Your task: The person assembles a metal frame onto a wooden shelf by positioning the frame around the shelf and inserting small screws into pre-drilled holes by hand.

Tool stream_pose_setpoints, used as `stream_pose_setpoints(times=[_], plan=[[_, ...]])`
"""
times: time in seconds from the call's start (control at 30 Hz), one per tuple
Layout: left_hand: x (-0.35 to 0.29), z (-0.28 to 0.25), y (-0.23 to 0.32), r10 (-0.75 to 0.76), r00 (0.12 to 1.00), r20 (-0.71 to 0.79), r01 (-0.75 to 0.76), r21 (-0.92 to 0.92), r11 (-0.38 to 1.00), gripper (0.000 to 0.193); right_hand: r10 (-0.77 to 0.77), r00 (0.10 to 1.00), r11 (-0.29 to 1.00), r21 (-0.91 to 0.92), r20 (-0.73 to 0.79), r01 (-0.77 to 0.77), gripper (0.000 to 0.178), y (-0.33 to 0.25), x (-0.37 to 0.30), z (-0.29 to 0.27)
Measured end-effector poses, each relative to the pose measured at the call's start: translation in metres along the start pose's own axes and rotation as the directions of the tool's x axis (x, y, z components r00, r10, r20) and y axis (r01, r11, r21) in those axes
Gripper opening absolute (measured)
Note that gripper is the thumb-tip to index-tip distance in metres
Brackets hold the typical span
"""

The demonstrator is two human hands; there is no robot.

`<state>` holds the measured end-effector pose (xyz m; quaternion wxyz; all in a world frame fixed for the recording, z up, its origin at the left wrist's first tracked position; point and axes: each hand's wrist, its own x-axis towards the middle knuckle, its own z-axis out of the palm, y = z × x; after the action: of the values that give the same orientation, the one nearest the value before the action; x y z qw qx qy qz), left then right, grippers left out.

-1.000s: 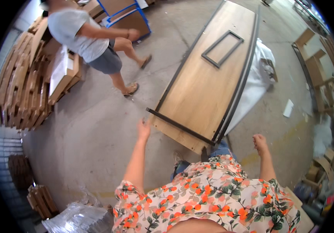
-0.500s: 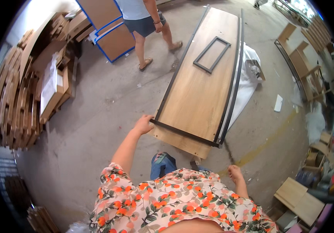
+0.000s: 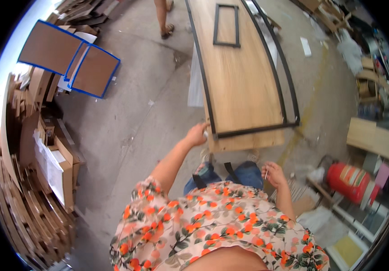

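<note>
A long light wood-grain board (image 3: 244,90) lies ahead of me, with a large black metal frame (image 3: 248,132) on top of it. My left hand (image 3: 196,134) is closed at the board's near left edge, fingertips beside the frame's corner. Just where the fingers press underneath is hidden. My right hand (image 3: 273,174) hangs right of the board's near end, its fingers pinched on a thin pale stick-like piece too small to name. Farther up the board rests a small black rectangular frame (image 3: 226,45).
Flattened cardboard with blue edging (image 3: 97,71) stands at the left, above stacked wooden slats (image 3: 27,212). At the right are a red cylinder (image 3: 349,180) and a pale wood panel (image 3: 373,137). Another person's leg (image 3: 161,18) shows at the far end.
My view has turned and moved nearer the right side. The large black frame sits farther right on the board at its near end. The other person has mostly left view.
</note>
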<state>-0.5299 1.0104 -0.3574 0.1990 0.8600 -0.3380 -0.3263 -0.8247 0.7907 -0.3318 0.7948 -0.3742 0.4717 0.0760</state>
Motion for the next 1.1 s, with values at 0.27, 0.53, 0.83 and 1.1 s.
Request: stream_pose_setpoints(times=[0.27,0.53,0.83,1.1], plan=[[0.04,-0.015,-0.061,-0.374,0.921,0.108,0.377,-0.481,0.791,0.041,0.011,0.992,0.996,0.093,-0.125,0.001,0.023,0.084,-0.036,0.063],[0.032,-0.07,-0.043,-0.408,0.902,0.141,0.431,-0.341,0.835,0.045,-0.301,0.893,0.951,-0.172,-0.336,0.257,0.015,0.147,-0.007,0.135],[0.061,-0.054,-0.034,-0.004,0.987,-0.163,0.024,0.12,0.992,0.041,-0.208,0.92,0.799,0.485,-0.331,0.355,0.021,0.13,-0.017,0.229],[-0.003,-0.02,0.014,0.84,0.33,0.43,-0.93,0.3,0.212,0.04,-0.103,0.715,0.555,0.557,-0.691,0.618,0.023,0.182,-0.033,0.254]])
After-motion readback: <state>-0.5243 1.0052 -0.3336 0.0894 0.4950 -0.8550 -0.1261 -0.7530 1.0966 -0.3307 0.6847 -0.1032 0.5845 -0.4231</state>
